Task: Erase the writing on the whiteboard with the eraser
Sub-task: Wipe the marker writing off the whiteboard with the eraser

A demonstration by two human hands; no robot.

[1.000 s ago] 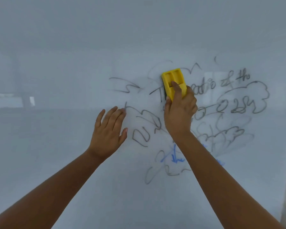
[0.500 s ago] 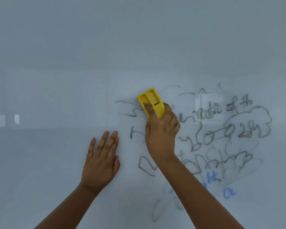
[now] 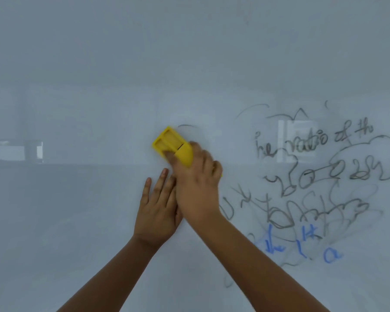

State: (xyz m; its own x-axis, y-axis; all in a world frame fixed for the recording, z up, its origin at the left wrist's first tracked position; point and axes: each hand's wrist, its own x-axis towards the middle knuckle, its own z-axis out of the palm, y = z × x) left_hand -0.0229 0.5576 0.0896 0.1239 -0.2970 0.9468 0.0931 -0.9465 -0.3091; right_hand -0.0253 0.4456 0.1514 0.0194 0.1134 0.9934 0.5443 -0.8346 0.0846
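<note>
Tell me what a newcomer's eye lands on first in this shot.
The bright yellow plastic eraser stands out first, just left of centre on the pale whiteboard, held in the grip of the right hand. Next comes the tangle of grey marker scribbles filling the right side, with a few blue marker letters beneath it. The left hand lies flat on the board, partly under the right one.

right hand blurred, hiding the eraser's lower end

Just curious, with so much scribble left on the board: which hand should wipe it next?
Right hand: it grips the eraser, nearer the writing. Left hand lies flat, empty.
</note>
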